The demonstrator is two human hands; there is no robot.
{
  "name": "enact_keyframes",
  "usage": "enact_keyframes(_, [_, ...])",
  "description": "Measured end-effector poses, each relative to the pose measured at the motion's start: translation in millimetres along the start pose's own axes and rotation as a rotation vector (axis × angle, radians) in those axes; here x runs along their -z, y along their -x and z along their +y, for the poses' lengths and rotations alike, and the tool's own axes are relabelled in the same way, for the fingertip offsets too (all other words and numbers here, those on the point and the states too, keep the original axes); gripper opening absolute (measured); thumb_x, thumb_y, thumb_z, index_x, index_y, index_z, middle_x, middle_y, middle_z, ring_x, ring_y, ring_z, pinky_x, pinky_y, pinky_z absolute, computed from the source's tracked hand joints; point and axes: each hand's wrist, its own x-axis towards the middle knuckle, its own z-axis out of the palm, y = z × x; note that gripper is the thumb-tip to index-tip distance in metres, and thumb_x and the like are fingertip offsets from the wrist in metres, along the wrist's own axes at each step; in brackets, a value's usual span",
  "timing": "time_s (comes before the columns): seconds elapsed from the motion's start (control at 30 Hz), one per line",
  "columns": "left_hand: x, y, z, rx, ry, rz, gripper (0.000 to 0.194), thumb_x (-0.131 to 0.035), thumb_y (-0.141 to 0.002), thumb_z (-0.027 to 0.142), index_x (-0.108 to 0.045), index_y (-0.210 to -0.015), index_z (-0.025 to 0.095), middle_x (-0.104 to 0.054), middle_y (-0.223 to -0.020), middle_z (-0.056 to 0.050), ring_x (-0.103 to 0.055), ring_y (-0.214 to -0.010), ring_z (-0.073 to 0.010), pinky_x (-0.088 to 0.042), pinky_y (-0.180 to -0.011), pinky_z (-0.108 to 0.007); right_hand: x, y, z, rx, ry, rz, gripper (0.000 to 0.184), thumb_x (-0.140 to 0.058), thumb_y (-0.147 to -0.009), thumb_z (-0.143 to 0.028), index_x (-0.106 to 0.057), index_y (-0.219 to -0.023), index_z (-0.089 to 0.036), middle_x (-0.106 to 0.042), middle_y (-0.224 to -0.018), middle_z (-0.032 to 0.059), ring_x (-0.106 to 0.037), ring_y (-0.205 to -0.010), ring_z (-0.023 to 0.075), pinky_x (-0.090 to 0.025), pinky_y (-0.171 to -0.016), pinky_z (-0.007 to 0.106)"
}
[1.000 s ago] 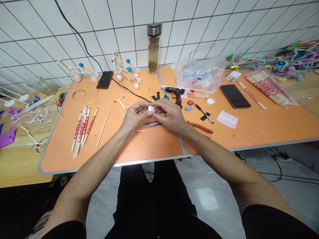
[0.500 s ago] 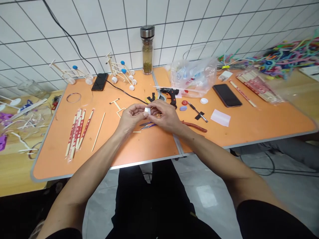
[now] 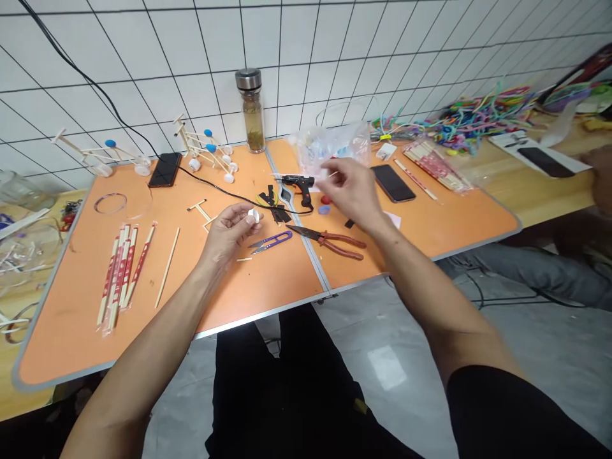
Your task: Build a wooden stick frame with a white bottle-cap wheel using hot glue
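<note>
- Head view: small white plastic piece [image 3: 253, 217], partly hidden behind fingertips, exact shape hard to make out
- Left hand [image 3: 227, 234]: grip closed on that piece, palm up, above the orange desk [image 3: 71, 319], near purple-handled thread snips [image 3: 270, 242]
- Right hand [image 3: 354, 191]: raised beyond a hot glue gun [image 3: 297, 185], fingers pinched; grip on anything impossible to tell

Small white piece [image 3: 253, 217] in the left hand [image 3: 225, 234]: partly hidden by the fingers, shape unclear. Right hand [image 3: 351, 192]: fingertips slightly blurred, anything pinched there too small to tell. Clear plastic bag [image 3: 332, 148]: contents blurred behind the film. Right edge: another person's hand [image 3: 603, 178], cut off by the frame. Left edge: glass jar [image 3: 14, 194], likewise cut off.
</note>
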Motion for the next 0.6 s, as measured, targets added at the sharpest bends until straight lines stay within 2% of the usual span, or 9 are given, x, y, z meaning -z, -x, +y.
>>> enact_keyframes(0.07, [0.4, 0, -1, -0.003, -0.004, -0.011, 0.055, -0.117, -0.062, 0.041, -0.086, -0.104, 0.022, -0.09, -0.098, -0.004, -0.08, -0.077, -0.0125, -0.067, -0.079, -0.025, 18, -23, 33, -0.135, 0.194, -0.082, 0.038, -0.08, -0.091, -0.026, -0.086, -0.127, -0.018, -0.086, -0.121, 0.0145, -0.081, -0.104, 0.0334, -0.065, -0.104, 0.053])
enact_keyframes(0.13, [0.5, 1, -3, -0.013, -0.029, -0.008, 0.051, -0.116, -0.063, 0.039, -0.087, -0.102, 0.021, -0.089, -0.1, -0.004, -0.08, -0.08, -0.0127, -0.067, -0.08, -0.025, 27, -44, 58, -0.239, 0.307, -0.169, 0.043, -0.08, -0.093, -0.028, -0.086, -0.133, -0.015, -0.087, -0.119, 0.0176, -0.082, -0.111, 0.0376, -0.063, -0.11, 0.055])
enact_keyframes(0.23, [0.5, 1, -5, -0.041, -0.084, 0.0, 0.051, -0.114, -0.063, 0.039, -0.089, -0.103, 0.021, -0.088, -0.1, -0.005, -0.078, -0.082, -0.0135, -0.066, -0.079, -0.026, 30, -62, 78, -0.293, 0.354, -0.166, 0.067, -0.082, -0.092, -0.028, -0.075, -0.157, -0.011, -0.083, -0.139, 0.0219, -0.082, -0.116, 0.0383, -0.063, -0.111, 0.056])
enact_keyframes(0.27, [0.5, 1, -5, -0.056, -0.105, 0.004, 0.049, -0.114, -0.064, 0.038, -0.089, -0.104, 0.021, -0.088, -0.1, -0.005, -0.078, -0.082, -0.0135, -0.066, -0.079, -0.026, 31, -63, 81, -0.285, 0.377, -0.156, 0.073, -0.081, -0.094, -0.029, -0.069, -0.164, -0.011, -0.08, -0.146, 0.0224, -0.083, -0.115, 0.0373, -0.063, -0.111, 0.056])
enact_keyframes(0.3, [0.5, 1, -6, -0.07, -0.132, 0.008, 0.048, -0.113, -0.065, 0.037, -0.09, -0.104, 0.021, -0.087, -0.097, -0.004, -0.076, -0.081, -0.0132, -0.065, -0.078, -0.026, 34, -61, 84, -0.271, 0.416, -0.168, 0.069, -0.077, -0.097, -0.028, -0.069, -0.164, -0.011, -0.079, -0.148, 0.022, -0.082, -0.116, 0.0365, -0.061, -0.114, 0.056])
enact_keyframes(0.4, [-0.1, 2, -6, -0.124, -0.216, 0.013, 0.043, -0.111, -0.067, 0.03, -0.091, -0.104, 0.021, -0.082, -0.086, -0.001, -0.072, -0.075, -0.0109, -0.061, -0.074, -0.023, 48, -49, 93, -0.308, 0.48, -0.314, 0.046, -0.074, -0.099, -0.023, -0.085, -0.142, -0.011, -0.087, -0.127, 0.0207, -0.081, -0.121, 0.0404, -0.061, -0.114, 0.056])
enact_keyframes(0.47, [-0.7, 2, -6, -0.144, -0.239, 0.01, 0.042, -0.111, -0.068, 0.029, -0.092, -0.105, 0.021, -0.082, -0.084, 0.0, -0.071, -0.073, -0.0096, -0.06, -0.072, -0.021, 59, -38, 98, -0.332, 0.495, -0.403, 0.045, -0.075, -0.097, -0.021, -0.087, -0.14, -0.012, -0.088, -0.124, 0.0209, -0.081, -0.12, 0.042, -0.062, -0.111, 0.057])
enact_keyframes(0.53, [-1.0, 3, -5, -0.117, -0.195, 0.002, 0.047, -0.111, -0.072, 0.037, -0.092, -0.112, 0.022, -0.087, -0.094, -0.003, -0.075, -0.074, -0.0102, -0.064, -0.073, -0.022, 66, -30, 103, -0.307, 0.509, -0.487, 0.049, -0.074, -0.099, -0.021, -0.085, -0.146, -0.014, -0.086, -0.132, 0.0212, -0.08, -0.125, 0.0416, -0.061, -0.112, 0.056])
enact_keyframes(0.6, [-0.7, 3, -4, -0.055, -0.105, 0.001, 0.057, -0.114, -0.067, 0.046, -0.091, -0.114, 0.023, -0.089, -0.097, -0.004, -0.079, -0.073, -0.0115, -0.066, -0.072, -0.023, 68, -26, 104, -0.271, 0.505, -0.542, 0.053, -0.075, -0.099, -0.024, -0.083, -0.151, -0.016, -0.085, -0.139, 0.0205, -0.08, -0.129, 0.0402, -0.06, -0.114, 0.053])
